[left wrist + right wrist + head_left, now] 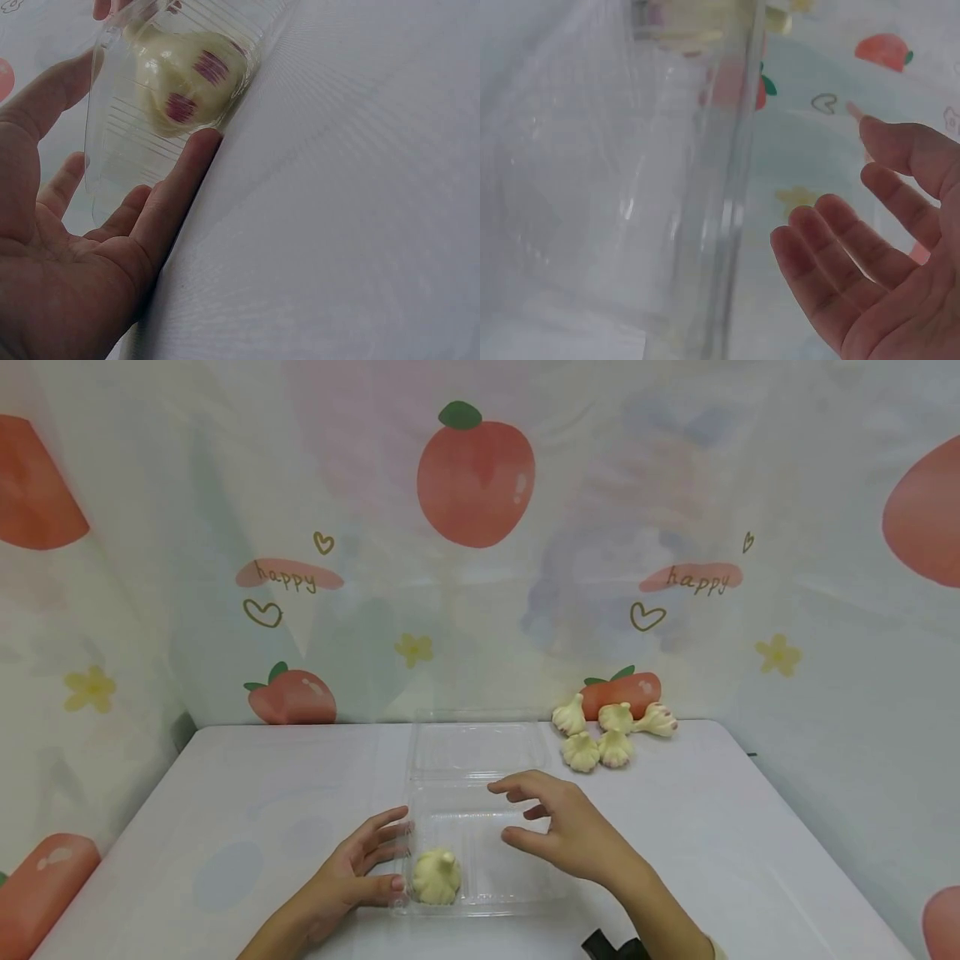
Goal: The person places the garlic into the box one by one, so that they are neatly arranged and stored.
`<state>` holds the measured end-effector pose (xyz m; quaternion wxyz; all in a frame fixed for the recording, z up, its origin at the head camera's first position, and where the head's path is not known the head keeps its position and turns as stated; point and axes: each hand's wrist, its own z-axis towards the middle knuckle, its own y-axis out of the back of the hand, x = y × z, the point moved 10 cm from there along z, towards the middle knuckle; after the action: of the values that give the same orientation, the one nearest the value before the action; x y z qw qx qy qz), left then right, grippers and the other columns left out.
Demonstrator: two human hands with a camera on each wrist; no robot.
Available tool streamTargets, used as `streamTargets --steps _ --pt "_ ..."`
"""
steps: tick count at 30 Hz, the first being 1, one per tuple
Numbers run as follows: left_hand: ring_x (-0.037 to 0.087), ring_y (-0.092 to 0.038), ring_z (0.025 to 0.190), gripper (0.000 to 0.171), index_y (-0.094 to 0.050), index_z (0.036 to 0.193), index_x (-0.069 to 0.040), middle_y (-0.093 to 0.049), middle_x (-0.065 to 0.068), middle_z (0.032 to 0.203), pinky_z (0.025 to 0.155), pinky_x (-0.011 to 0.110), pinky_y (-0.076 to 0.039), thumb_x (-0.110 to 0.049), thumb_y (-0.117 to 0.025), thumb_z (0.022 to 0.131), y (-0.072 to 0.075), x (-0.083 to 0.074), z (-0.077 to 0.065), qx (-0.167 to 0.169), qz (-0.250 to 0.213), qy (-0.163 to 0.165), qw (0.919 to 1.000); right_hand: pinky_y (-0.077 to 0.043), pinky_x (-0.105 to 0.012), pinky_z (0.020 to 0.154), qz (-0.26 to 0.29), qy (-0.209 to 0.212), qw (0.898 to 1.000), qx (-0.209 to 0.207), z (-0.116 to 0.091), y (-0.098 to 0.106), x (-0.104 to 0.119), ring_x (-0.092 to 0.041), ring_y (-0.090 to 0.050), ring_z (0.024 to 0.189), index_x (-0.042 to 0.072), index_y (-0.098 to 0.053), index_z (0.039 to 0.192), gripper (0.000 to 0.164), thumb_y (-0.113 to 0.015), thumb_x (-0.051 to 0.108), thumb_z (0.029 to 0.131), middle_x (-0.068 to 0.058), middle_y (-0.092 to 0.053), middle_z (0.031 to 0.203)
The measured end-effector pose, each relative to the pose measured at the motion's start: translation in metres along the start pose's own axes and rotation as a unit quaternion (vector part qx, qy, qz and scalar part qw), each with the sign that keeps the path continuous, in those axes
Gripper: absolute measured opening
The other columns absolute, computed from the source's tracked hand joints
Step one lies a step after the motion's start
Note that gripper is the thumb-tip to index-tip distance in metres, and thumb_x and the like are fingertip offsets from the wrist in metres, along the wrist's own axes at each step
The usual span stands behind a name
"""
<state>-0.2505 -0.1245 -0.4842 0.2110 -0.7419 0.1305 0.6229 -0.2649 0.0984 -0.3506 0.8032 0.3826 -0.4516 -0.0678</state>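
Note:
A clear plastic clamshell box [510,868] lies unfolded on the table, its lid [480,750] laid back toward the wall. One garlic bulb [436,877] sits in the base's near left corner; purple marks show on its side in the left wrist view. My left hand [352,872] is at the box's left side, fingers loosely extended and fingertips right at the wall, beside the bulb. Over the right part of the base hovers my right hand [566,827], fingers spread and slightly bent, holding nothing. In the right wrist view its palm [900,315] shows bare.
Several more garlic bulbs [581,752] stand grouped at the table's far right edge, against the printed backdrop [480,610]. A black object [615,947] pokes in at the bottom edge near my right forearm. White tabletop [300,802] extends left of the box.

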Motion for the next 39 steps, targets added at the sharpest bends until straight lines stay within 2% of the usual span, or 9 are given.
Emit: streamTargets --steps 9,18,28,39 --pt "0.039 -0.027 0.146 0.083 -0.023 0.158 -0.021 -0.02 0.017 0.163 0.094 0.047 -0.054 -0.008 -0.07 0.091 0.0 -0.001 0.0 0.002 0.0 -0.006 1.0 -0.058 -0.038 0.086 0.004 -0.017 0.999 -0.041 -0.001 0.024 -0.017 -0.018 -0.063 0.111 0.026 -0.063 0.129 0.05 -0.082 0.017 0.084 0.006 -0.065 0.126" --pt "0.038 -0.028 0.145 0.082 -0.024 0.158 -0.021 -0.02 0.017 0.162 0.094 0.047 -0.054 -0.008 -0.07 0.091 0.001 0.0 0.0 0.002 0.001 -0.006 1.0 -0.057 -0.042 0.089 -0.009 -0.039 0.997 -0.068 -0.004 0.043 -0.032 -0.022 -0.061 0.118 0.022 -0.061 0.133 0.055 -0.083 0.017 0.083 0.001 -0.063 0.133" --pt "0.038 -0.029 0.145 0.082 -0.024 0.158 -0.022 -0.021 0.017 0.162 0.093 0.048 -0.054 -0.009 -0.071 0.091 0.001 0.001 0.0 0.0 0.004 -0.007 1.0 -0.054 -0.048 0.093 -0.045 -0.062 0.993 -0.085 -0.004 0.055 -0.05 -0.033 -0.058 0.124 0.017 -0.056 0.141 0.065 -0.083 0.016 0.082 -0.005 -0.058 0.14" --pt "0.037 -0.03 0.144 0.083 -0.024 0.158 -0.022 -0.021 0.017 0.162 0.093 0.048 -0.054 -0.008 -0.071 0.091 0.001 0.001 0.0 0.004 0.003 -0.009 0.9999 -0.056 -0.048 0.09 -0.074 -0.065 0.987 -0.126 -0.007 0.068 -0.069 -0.033 -0.059 0.122 0.014 -0.057 0.14 0.064 -0.083 0.014 0.082 -0.007 -0.059 0.14"
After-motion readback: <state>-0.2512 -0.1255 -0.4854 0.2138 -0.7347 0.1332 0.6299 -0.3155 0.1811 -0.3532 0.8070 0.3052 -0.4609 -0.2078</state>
